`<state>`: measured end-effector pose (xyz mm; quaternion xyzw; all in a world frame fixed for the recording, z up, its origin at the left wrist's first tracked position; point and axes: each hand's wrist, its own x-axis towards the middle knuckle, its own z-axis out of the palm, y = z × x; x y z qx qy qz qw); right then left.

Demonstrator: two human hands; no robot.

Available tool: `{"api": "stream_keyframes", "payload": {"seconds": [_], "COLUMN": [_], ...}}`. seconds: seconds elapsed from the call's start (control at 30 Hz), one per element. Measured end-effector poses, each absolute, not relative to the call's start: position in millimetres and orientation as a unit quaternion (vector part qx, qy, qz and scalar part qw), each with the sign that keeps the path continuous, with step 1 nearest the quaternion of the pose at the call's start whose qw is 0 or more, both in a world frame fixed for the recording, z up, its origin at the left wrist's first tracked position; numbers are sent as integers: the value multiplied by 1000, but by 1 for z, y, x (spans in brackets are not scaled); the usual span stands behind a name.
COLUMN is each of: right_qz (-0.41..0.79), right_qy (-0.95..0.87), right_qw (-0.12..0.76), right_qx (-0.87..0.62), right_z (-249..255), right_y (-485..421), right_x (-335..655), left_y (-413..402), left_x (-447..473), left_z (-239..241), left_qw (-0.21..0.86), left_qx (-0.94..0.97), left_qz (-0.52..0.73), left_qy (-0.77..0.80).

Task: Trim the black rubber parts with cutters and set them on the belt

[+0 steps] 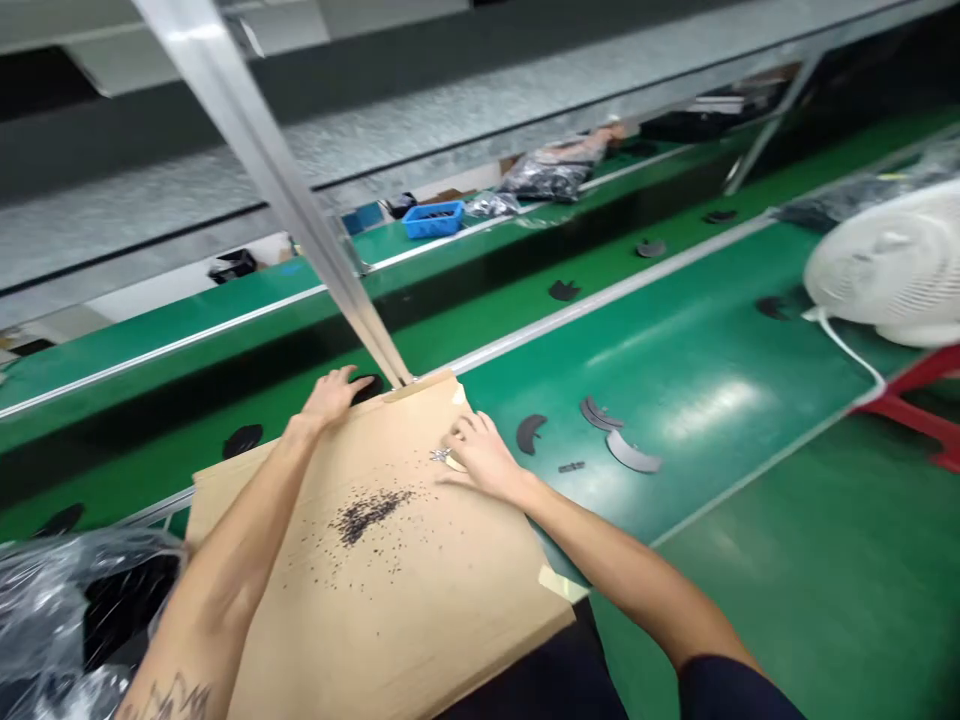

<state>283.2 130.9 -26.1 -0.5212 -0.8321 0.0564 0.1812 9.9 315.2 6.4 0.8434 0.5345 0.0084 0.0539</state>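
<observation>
Head view: left hand (334,397) open on cardboard sheet (375,560) far edge; right hand (484,457) pinching small metal piece (441,455).

One head-worn camera looks forward and down, tilted, close over a board (390,560) on the green bench (675,370), with the conveyor (525,300) running beyond.

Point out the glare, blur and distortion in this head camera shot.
Head view: overhead light leaves a bright patch of glare on the green belt; the white fan is washed out and soft; the metal post looks bent and stretched near the top edge; the left hand and right hand on the cardboard sheet are fairly sharp, with little shadow.
</observation>
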Motion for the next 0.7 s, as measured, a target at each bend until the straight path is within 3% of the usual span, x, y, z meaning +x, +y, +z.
{"api": "stream_keyframes", "payload": {"seconds": [0.27,0.7], "right_qz": [76,61], "right_qy": [-820,-734], "right_qw": [206,160], "right_qx": [-529,-657], "right_z": [-25,-5], "right_y": [131,51], "right_x": [275,398], "left_y": [327,292], "left_x": [11,5], "left_z": [-18,-4], "left_qw": [72,67], "left_qx": [832,808], "left_qz": [-35,101], "left_qy": [549,577]}}
